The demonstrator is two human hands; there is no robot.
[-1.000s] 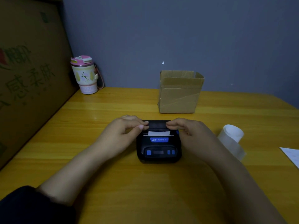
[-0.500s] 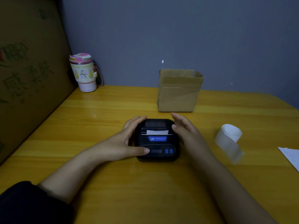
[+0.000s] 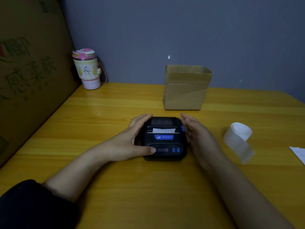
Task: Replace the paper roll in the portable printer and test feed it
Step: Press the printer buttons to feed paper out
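A small black portable printer point(image 3: 165, 141) with blue buttons sits on the yellow wooden table point(image 3: 125, 192), its lid down. A short white paper strip point(image 3: 163, 130) sticks out of its slot. My left hand point(image 3: 132, 142) cups the printer's left side, thumb resting on the front panel beside the display. My right hand point(image 3: 196, 134) lies flat against the right side, fingers straight and holding nothing. A loose white paper roll point(image 3: 239, 138), partly unwound, lies on the table to the right.
An open-topped cardboard box point(image 3: 185, 91) stands behind the printer. A pink-lidded tumbler point(image 3: 86, 70) is in the back left corner. A large printed carton point(image 3: 29, 71) walls the left side. A white sheet point(image 3: 299, 153) lies at the right edge.
Both hands left the lid's top edge and came down to the printer's sides. My left thumb now rests on the front panel.
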